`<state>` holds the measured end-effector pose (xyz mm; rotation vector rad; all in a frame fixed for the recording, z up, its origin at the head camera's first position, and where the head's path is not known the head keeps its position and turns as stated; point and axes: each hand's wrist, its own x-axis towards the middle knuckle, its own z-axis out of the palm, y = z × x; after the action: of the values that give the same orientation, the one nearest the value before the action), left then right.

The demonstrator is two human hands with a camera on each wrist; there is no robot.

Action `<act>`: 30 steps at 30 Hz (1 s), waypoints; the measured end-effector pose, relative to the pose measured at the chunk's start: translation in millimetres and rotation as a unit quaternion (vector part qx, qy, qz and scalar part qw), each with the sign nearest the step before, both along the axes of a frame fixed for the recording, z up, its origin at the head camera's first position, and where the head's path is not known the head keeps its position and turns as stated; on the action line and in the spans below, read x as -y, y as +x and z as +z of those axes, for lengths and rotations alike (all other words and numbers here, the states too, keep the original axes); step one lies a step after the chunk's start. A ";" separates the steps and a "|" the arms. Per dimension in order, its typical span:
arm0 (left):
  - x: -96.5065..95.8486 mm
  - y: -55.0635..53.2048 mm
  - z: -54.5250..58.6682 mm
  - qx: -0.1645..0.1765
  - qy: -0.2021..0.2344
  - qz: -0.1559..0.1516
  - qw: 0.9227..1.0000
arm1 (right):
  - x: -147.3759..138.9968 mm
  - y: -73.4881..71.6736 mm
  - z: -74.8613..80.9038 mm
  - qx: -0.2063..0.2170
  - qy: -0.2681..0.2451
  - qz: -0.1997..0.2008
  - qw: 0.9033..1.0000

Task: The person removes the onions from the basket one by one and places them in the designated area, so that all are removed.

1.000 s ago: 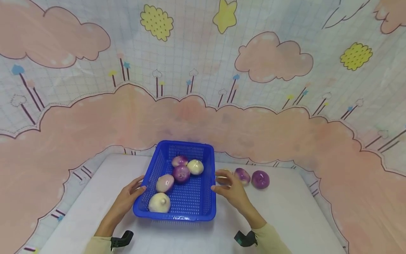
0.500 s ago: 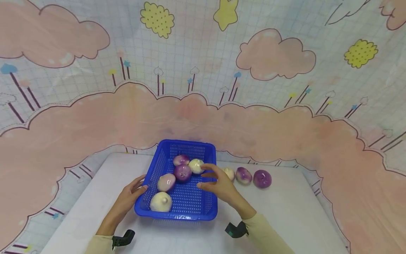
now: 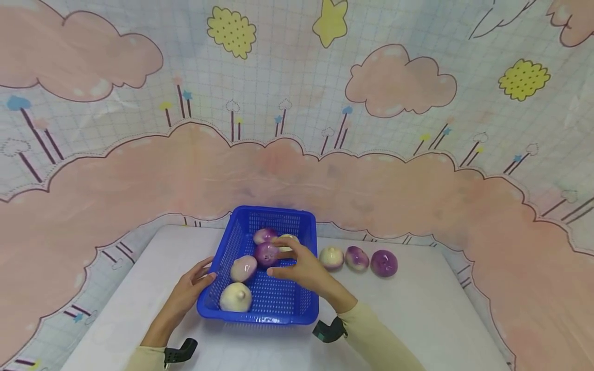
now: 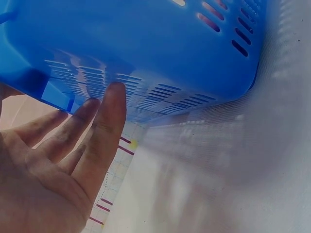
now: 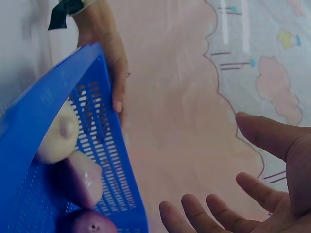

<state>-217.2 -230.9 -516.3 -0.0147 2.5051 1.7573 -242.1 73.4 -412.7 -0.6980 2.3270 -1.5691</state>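
A blue plastic basket (image 3: 260, 315) with slotted walls stands on the white table. Several glossy onions lie inside, among them a white onion (image 3: 235, 297) at the near left, a pale pinkish onion (image 3: 243, 268) and a purple onion (image 3: 266, 255). At the basket's left side is my left hand (image 3: 183, 291), its extended fingers lying along the outer wall and its thumb near the rim. My right hand (image 3: 303, 268) hovers over the basket's right half, fingers spread and apart, holding nothing. It partly covers another white onion (image 3: 289, 239). Behind it lies a purple-and-white onion (image 3: 264, 235).
Right of the basket, a white onion (image 3: 331, 258), a purple-and-white onion (image 3: 357, 258) and a purple onion (image 3: 384, 263) sit in a row on the table (image 3: 417, 309). A cartoon-printed cloth (image 3: 297, 175) hangs behind.
My right hand has moved left from the basket's right rim to above its inside, uncovering the white onion on the table. My left hand has stayed at the left side.
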 end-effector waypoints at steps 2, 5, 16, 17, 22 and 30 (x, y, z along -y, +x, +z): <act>-0.2 0.1 0.1 0.001 0.001 0.001 1.000 | 3.5 -2.9 -1.2 0.003 0.003 0.001 1.000; -0.5 0.4 0.0 0.001 0.003 0.001 1.000 | 8.7 -7.0 -2.7 0.019 0.001 0.005 1.000; -1.3 0.7 -1.7 0.002 0.008 0.006 1.000 | 30.0 -27.1 -15.8 0.079 -0.017 0.000 0.997; -1.5 0.7 -1.8 0.002 0.009 0.007 1.000 | 32.0 -28.9 -17.0 0.085 -0.018 -0.001 0.996; -2.1 0.5 -0.9 0.001 0.011 0.008 1.000 | 42.6 -37.4 -23.3 0.106 -0.003 0.001 0.994; -4.6 -1.1 1.5 0.002 0.012 0.010 1.000 | 59.4 -44.2 -28.5 0.063 0.075 0.005 0.995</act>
<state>-218.3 -226.3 -514.8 -0.0430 2.4906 1.7922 -286.3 14.1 -441.1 -0.5567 2.3156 -1.3741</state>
